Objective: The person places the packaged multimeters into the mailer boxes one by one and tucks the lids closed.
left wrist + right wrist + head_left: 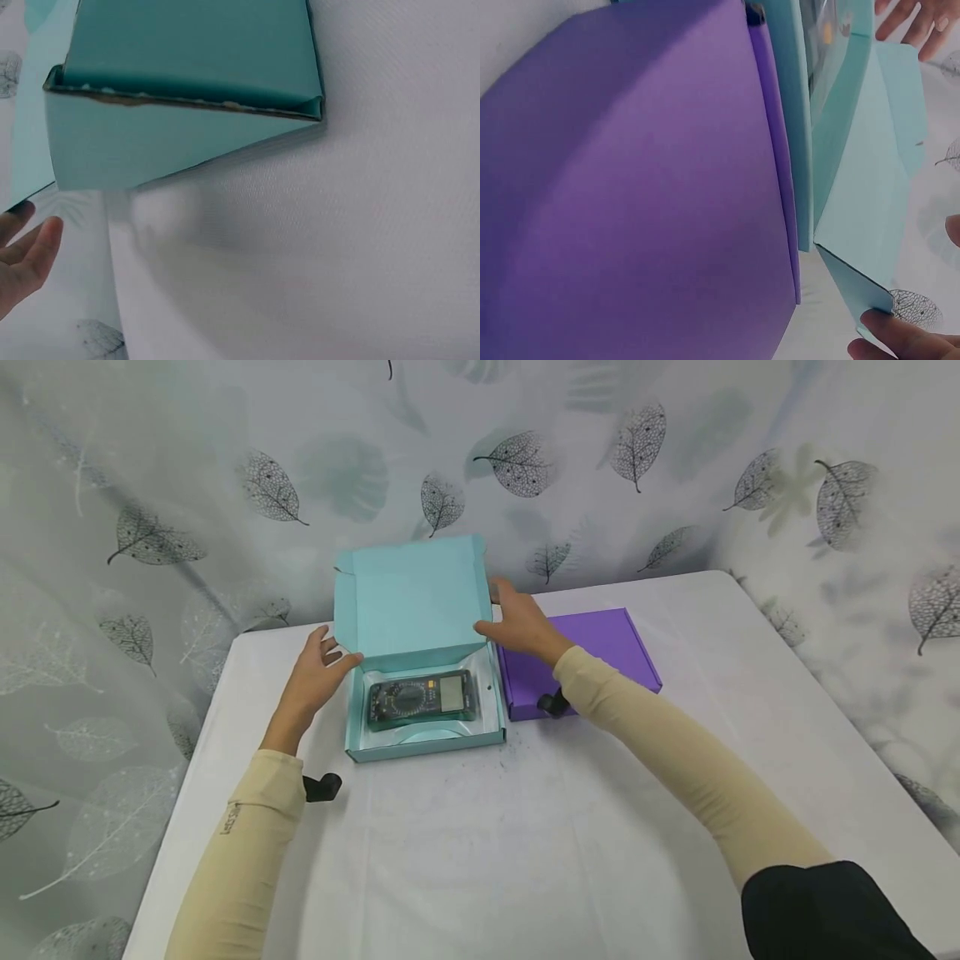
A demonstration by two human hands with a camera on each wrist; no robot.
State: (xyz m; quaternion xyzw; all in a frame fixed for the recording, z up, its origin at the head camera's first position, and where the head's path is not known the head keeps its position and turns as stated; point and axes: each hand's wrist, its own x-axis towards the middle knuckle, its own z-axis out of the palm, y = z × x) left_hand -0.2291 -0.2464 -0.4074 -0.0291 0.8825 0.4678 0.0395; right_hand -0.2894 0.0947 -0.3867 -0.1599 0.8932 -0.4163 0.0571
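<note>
A white, faintly creased covering dresses the worktop [465, 860], which spreads out beneath both hands and well past the right hand [521, 618]. Directly on it, between the left hand [311, 681] and the right hand, sits a teal box [427, 747], its lid raised. A closed purple box [603, 642] lies flat, partly below the right hand and its wrist. Small dark specks [502, 767] dot the covering, nearer the wearer than either hand.
</note>
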